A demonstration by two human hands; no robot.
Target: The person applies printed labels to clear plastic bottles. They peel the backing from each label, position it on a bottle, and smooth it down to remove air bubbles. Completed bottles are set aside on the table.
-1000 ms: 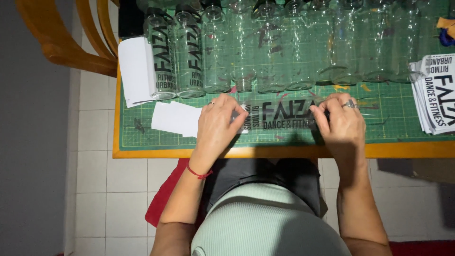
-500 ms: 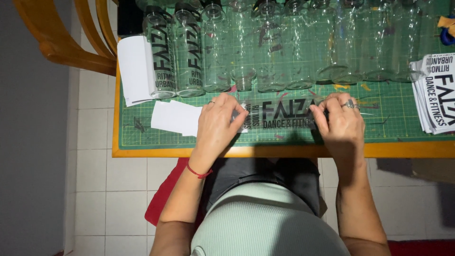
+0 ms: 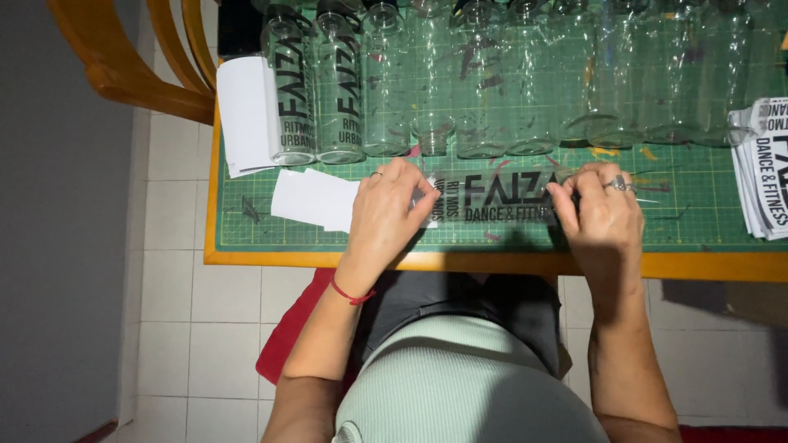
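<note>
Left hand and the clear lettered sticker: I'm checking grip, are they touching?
Touching. The head view shows the left hand's fingertips pinching the clear lettered sticker's end.

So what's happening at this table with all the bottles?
A person holds a clear plastic bottle with black lettering lying sideways on a green cutting mat, left hand at one end, right hand at the other. Behind it lies a row of clear bottles, two already lettered. White paper slips lie beside the left hand, and a stack of printed decals at the right edge.

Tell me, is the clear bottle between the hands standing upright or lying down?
Lying down: the clear bottle rests sideways on the green mat, its lettering reading horizontally.
</note>
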